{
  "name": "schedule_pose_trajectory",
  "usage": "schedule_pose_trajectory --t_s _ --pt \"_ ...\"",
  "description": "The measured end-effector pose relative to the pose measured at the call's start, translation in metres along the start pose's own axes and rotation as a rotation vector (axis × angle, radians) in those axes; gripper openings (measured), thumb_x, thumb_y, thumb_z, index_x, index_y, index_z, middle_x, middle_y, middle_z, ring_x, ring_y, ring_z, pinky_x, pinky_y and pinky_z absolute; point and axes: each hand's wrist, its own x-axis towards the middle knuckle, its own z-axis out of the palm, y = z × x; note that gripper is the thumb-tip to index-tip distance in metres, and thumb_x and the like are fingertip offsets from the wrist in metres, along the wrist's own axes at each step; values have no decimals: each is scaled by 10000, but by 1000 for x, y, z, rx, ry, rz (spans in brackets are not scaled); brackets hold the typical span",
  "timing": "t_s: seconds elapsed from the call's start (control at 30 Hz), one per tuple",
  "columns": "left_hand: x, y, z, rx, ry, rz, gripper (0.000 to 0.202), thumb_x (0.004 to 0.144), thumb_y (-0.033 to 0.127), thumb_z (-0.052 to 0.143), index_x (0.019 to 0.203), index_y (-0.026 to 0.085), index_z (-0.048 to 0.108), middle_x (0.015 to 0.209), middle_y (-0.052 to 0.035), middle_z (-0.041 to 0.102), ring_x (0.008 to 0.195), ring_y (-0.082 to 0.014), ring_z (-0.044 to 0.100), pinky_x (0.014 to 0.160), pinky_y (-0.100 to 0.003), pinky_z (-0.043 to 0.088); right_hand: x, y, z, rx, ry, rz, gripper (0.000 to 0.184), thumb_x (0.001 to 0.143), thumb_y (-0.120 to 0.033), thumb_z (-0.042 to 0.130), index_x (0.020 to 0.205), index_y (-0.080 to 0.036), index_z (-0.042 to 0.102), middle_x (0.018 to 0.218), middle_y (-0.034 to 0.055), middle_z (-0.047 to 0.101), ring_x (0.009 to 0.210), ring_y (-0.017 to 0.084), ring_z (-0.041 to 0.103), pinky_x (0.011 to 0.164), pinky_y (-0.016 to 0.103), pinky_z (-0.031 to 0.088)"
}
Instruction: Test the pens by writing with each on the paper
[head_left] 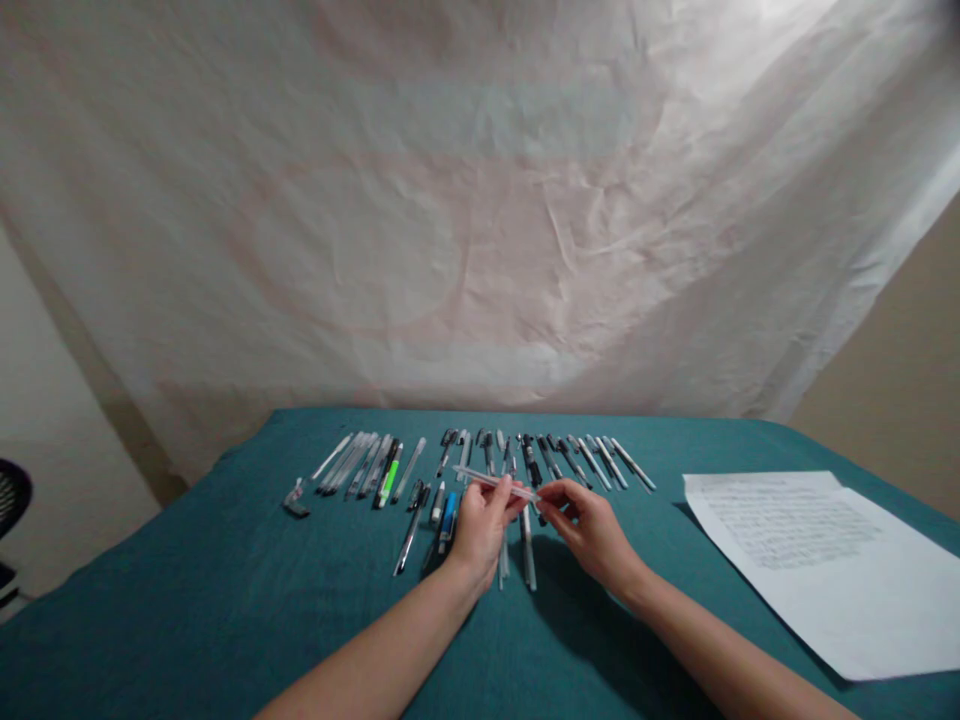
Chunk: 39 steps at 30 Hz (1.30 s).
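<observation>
A slim, clear pen barrel (474, 475) is held above the table, tilted slightly down to the right. My left hand (484, 525) is closed round its middle. The thumb and fingers of my right hand (589, 525) pinch its right end; whether they hold a separate small part there is too small to tell. Below and beside my left hand lie a blue-capped marker (448, 515), a white-capped one (438, 502) and a black-capped clear pen (409, 540). Two pale pens, one of them a white pen (529, 555), lie between my forearms, partly hidden by my hands.
A row of several pens runs along the back, with a green highlighter (389, 482) at left and white pens (634, 464) at right. A crumpled wrapper-like piece (295, 498) lies far left. Written paper sheets (862, 610) cover the right side of the green cloth (187, 600).
</observation>
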Motion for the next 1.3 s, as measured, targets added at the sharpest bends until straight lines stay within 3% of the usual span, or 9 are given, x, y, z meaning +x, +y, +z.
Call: schedule_pose_trajectory --t_s 0.13,0.3,0.5,0.7,0.83,1.0,1.3 --pt "7 5 -4 4 31 38 162 761 239 630 789 132 511 761 -49 641 732 -144 636 754 -312 501 4 -6 -16 -144 -104 9 264 776 -249 496 1011 -185 599 709 23 636 591 134 566 557 232 434" --pt "23 17 -14 -15 126 133 188 768 284 615 789 153 482 745 -12 619 700 -111 621 730 -268 483 11 -15 -53 -495 -206 -38 215 742 -184 477 751 -210 690 746 47 665 662 158 595 613 239 401" --pt "33 20 -22 -17 189 193 232 747 333 627 772 164 469 729 3 606 674 -101 598 725 -262 465 7 -14 -76 -704 -291 154 184 651 -102 488 585 -198 631 533 32 626 477 140 553 447 215 298" --pt "28 12 -19 2 161 184 265 714 347 654 775 154 482 738 -3 598 676 -113 593 687 -267 472 -5 -20 -69 -821 -417 261 209 594 -12 468 548 -159 611 486 62 601 389 122 525 403 217 237" --pt "28 11 -19 12 160 174 264 716 344 653 776 150 484 747 -7 594 686 -115 590 684 -271 475 -8 -20 -63 -825 -525 286 288 608 -30 493 834 -130 641 651 88 649 507 148 589 453 211 292" --pt "27 9 -20 23 154 166 257 719 335 652 792 146 493 761 -16 598 692 -118 591 681 -277 480 -13 -27 -51 -837 -614 284 472 632 -27 487 1095 -112 534 852 135 652 785 214 625 586 231 350" --pt "25 7 -17 38 129 146 253 726 336 645 789 144 493 763 -21 606 695 -117 599 678 -271 478 -21 -45 -28 -805 -678 284 439 670 -32 440 1105 -92 460 897 174 640 844 253 616 611 266 354"
